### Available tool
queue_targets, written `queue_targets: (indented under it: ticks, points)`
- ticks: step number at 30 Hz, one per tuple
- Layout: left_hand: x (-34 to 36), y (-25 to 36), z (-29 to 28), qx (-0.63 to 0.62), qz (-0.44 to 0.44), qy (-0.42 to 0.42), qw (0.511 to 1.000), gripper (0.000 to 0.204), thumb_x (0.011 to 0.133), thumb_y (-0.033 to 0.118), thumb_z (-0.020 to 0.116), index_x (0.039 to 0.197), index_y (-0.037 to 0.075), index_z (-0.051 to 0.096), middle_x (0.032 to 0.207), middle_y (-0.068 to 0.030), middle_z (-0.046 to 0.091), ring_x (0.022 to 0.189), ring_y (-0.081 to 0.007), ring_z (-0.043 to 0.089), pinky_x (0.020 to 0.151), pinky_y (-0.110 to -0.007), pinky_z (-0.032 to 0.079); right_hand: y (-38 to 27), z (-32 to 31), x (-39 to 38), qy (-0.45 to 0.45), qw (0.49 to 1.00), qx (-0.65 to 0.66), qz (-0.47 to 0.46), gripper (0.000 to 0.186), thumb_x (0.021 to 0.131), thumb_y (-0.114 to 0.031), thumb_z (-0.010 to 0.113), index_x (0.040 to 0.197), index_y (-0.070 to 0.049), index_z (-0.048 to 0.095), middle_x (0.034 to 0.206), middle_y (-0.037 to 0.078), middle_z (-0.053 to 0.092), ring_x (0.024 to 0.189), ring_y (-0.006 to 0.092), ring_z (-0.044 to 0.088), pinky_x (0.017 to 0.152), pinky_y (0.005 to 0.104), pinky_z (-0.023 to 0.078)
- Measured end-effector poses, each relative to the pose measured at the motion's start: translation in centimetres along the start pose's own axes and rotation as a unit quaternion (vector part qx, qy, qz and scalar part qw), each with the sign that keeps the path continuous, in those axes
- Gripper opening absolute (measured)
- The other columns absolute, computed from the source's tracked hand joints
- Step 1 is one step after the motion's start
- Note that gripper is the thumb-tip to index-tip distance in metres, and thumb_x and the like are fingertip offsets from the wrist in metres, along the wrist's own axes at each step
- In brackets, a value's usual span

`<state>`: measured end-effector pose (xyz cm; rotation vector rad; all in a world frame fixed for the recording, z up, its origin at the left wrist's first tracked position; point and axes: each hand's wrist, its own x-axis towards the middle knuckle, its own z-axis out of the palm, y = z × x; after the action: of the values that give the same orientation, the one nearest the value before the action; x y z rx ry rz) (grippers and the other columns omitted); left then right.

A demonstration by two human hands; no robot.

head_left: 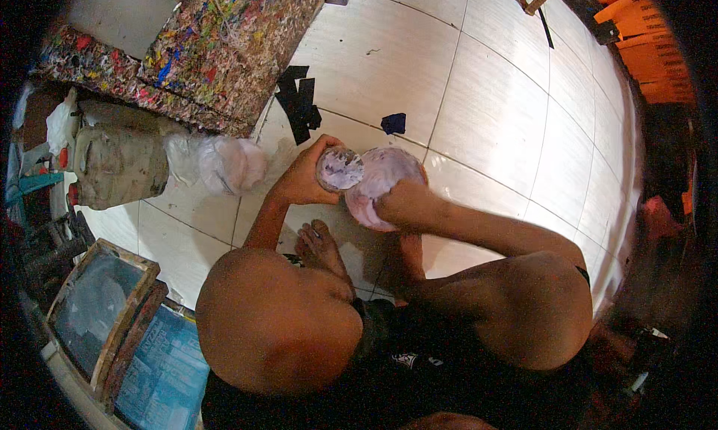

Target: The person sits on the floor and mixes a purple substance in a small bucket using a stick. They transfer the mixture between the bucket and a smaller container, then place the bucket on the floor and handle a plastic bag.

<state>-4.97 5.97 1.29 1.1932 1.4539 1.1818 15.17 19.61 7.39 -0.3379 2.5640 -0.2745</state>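
My left hand (308,174) is wrapped round a small round container (341,167), smeared inside with a white and lilac substance. Right against it sits a larger round tub (387,165), its inside coated in pale pink-lilac paste. Over that tub's right side my right hand (407,206) reaches down with curled fingers; the fingertips, and whatever they may hold, are hidden. Both containers are low in front of me, above the tiled floor, between my bent knees.
Dark cloth strips (298,105) and a navy scrap (393,123) lie on white tiles (486,123). A multicoloured, paint-crusted block (217,48) stands far left. Nearer are clear plastic bags (224,164), a grey-brown bundle (120,167), a wood-framed screen (105,310) and a blue panel (164,366).
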Motion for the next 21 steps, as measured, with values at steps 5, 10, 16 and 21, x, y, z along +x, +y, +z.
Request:
queue_targets:
  ticks: [5, 10, 16, 21]
  points:
    - [-0.5, 0.2, 0.0, 0.010, -0.021, -0.004, 1.000, 0.080, 0.050, 0.010, 0.084, 0.120, 0.007, 0.044, 0.108, -0.0084, 0.060, 0.101, -0.0177, 0.058, 0.092, -0.033, 0.046, 6.6, -1.4, 0.1, 0.051, 0.993, -0.110, -0.011, 0.012, 0.082, -0.016, 0.060, 0.087, -0.006, 0.065, 0.070, 0.014, 0.066, 0.065, 0.0309, 0.068, 0.057, 0.0425, 0.055]
    - [-0.5, 0.2, 0.7, -0.010, -0.026, 0.001, 1.000, 0.084, 0.049, 0.010, 0.085, 0.122, 0.008, 0.044, 0.113, -0.0082, 0.058, 0.107, -0.0187, 0.056, 0.095, -0.034, 0.045, 5.1, 5.0, -4.4, 0.042, 0.996, 0.015, 0.074, 0.013, 0.085, -0.017, 0.058, 0.092, -0.009, 0.064, 0.069, 0.015, 0.065, 0.062, 0.0315, 0.067, 0.058, 0.0438, 0.056]
    - [-1.5, 0.1, 0.5, 0.019, -0.029, 0.024, 0.999, 0.082, 0.050, 0.009, 0.084, 0.122, 0.008, 0.044, 0.111, -0.0096, 0.060, 0.105, -0.0212, 0.058, 0.093, -0.036, 0.046, 5.9, 4.0, -4.3, 0.092, 0.994, -0.030, 0.058, 0.016, 0.081, -0.016, 0.059, 0.096, -0.012, 0.063, 0.073, 0.013, 0.064, 0.059, 0.0313, 0.064, 0.056, 0.0427, 0.053]
    - [-1.8, 2.0, 0.5, 0.013, -0.079, 0.011, 0.997, 0.083, 0.049, 0.009, 0.083, 0.121, 0.009, 0.044, 0.111, -0.0115, 0.061, 0.107, -0.0252, 0.060, 0.094, -0.039, 0.047, 4.5, 6.2, -5.0, 0.061, 0.993, -0.003, 0.104, 0.014, 0.086, -0.016, 0.056, 0.094, -0.007, 0.064, 0.068, 0.015, 0.065, 0.062, 0.0327, 0.067, 0.056, 0.0425, 0.055]
